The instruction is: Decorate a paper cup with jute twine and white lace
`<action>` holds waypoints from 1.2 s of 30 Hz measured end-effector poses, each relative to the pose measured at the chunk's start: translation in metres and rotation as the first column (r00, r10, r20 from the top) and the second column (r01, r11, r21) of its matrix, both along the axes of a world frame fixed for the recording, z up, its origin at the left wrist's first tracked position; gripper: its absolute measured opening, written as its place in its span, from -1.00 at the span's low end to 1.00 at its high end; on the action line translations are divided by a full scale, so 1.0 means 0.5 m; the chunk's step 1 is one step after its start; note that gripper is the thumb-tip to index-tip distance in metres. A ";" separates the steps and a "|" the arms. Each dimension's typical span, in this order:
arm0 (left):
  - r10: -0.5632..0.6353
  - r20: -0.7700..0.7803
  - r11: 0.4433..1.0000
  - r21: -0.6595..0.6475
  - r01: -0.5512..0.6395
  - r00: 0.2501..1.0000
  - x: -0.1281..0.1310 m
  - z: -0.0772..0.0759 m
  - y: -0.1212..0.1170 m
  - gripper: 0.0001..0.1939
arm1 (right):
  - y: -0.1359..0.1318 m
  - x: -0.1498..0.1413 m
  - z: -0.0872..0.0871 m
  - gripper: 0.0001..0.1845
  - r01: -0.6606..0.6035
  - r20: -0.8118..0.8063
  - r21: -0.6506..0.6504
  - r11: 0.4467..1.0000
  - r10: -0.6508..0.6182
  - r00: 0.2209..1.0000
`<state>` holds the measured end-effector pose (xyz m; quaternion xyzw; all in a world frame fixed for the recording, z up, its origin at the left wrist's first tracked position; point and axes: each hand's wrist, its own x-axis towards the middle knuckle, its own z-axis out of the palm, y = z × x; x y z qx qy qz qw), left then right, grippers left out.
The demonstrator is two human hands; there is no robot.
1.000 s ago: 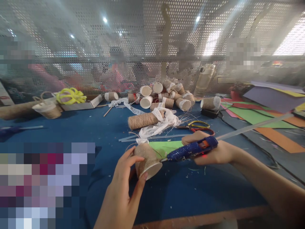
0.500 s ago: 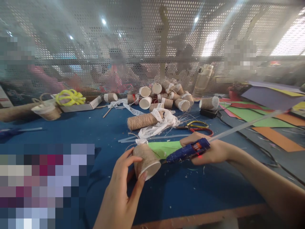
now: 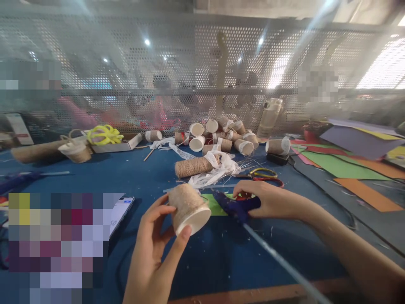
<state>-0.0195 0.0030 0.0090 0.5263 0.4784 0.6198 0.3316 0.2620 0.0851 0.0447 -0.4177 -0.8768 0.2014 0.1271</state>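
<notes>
Head view, left hand [image 3: 155, 240]: wrapped around the brown-covered cup [image 3: 186, 204], fingers bent about its side, with thumb at the white rim!
Cup: up over the blue table [image 3: 221, 261], tilted, mouth toward the near side.
Right hand [image 3: 262, 200]: curled on the blue glue gun [image 3: 236, 207], seemingly by its handle, though blurred.
Glue gun: pointing away, near the cup.
Behind: twine roll [image 3: 193, 168], scissors [image 3: 264, 172], heaped cups [image 3: 224, 145].

Your cup [image 3: 186, 202] looks like rough, matt burlap with a smooth papery end, your glue gun [image 3: 234, 207] plastic, that twine roll [image 3: 192, 168] pretty coarse.
</notes>
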 end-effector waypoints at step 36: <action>0.000 -0.035 1.000 -0.028 -0.001 0.999 0.014 -0.032 -0.012 -0.72 | -0.035 -0.115 -0.004 -0.79 -0.080 -0.523 -0.060 0.995 0.037 0.852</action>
